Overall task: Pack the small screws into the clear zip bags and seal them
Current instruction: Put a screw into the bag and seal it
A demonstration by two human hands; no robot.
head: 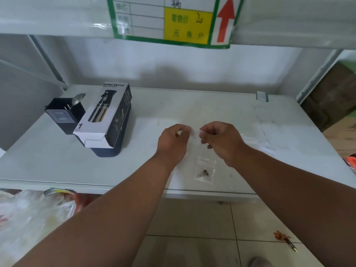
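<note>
Both hands hover over the white shelf (192,105). My left hand (172,142) and my right hand (220,140) pinch the top edge of a clear zip bag (194,132) between them, fingertips close together. The bag hangs down between the hands and is hard to make out. Just below, near the shelf's front edge, lies another small clear zip bag (205,169) flat on the surface with a few dark small screws (204,172) inside. A pile of empty clear bags (256,140) lies to the right of my right hand.
A spray bottle box (105,114) lies on a dark case at the left, with a small black box (63,115) holding a spoon behind it. A price sign (169,20) hangs from the shelf above. Plastic bags (32,212) sit below left; tiled floor lies beneath.
</note>
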